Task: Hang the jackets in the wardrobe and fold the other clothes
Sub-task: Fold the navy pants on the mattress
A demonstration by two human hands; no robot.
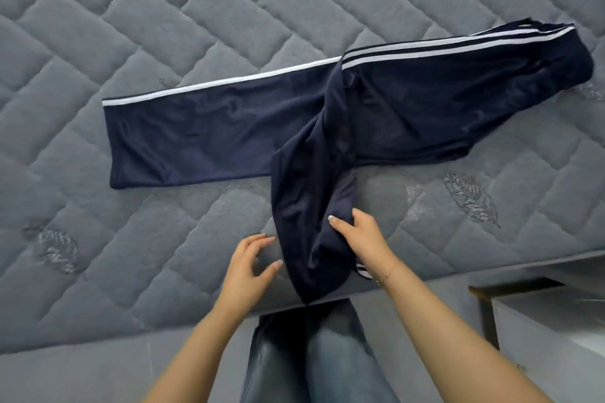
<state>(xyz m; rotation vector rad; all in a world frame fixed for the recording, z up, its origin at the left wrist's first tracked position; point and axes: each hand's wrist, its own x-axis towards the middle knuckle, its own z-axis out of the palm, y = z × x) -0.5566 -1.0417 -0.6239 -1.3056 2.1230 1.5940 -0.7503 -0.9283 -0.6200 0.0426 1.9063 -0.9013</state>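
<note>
Navy track pants (229, 131) with white side stripes lie spread on the grey quilted mattress (131, 26). One leg stretches flat to the left, the waist end lies at the right. The other leg is twisted and runs down toward me, hanging over the mattress's near edge. My right hand (357, 235) grips this twisted leg near its lower end. Just left of that leg, my left hand (248, 268) hovers with fingers apart and holds nothing.
The mattress's near edge runs across the lower part of the view, with my jeans-clad legs (311, 353) against it. A white cabinet with a wooden-edged top (540, 321) stands at the lower right, beside the bed.
</note>
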